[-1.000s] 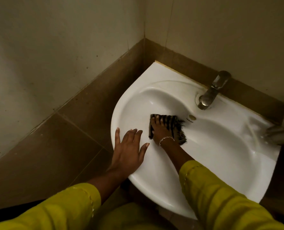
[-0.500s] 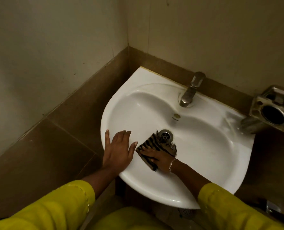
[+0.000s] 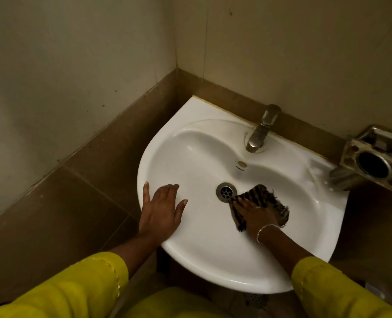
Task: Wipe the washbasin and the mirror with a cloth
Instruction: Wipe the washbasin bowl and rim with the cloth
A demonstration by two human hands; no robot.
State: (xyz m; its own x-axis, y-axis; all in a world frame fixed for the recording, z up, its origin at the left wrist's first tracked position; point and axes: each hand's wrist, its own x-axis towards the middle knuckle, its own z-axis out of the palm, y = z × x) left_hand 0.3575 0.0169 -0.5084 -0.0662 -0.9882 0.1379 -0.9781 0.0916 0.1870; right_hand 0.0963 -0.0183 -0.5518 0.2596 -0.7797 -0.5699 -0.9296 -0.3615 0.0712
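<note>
A white washbasin (image 3: 197, 157) is fixed in a tiled corner. A dark striped cloth (image 3: 262, 199) lies in the bowl just right of the metal drain (image 3: 226, 193). My right hand (image 3: 253, 214) lies flat on the cloth with straight fingers, pressing it against the bowl. My left hand (image 3: 160, 210) rests flat on the basin's left rim, fingers spread. No mirror is in view.
A metal tap (image 3: 260, 130) stands at the back of the basin. A steel soap and brush holder (image 3: 374, 157) juts from the wall at the right. Brown tiles line the lower walls. A floor drain grate (image 3: 255, 299) shows under the basin.
My right hand has slid the cloth from the bowl's far left side, past the front of the drain, to its right side. The left hand stays on the rim.
</note>
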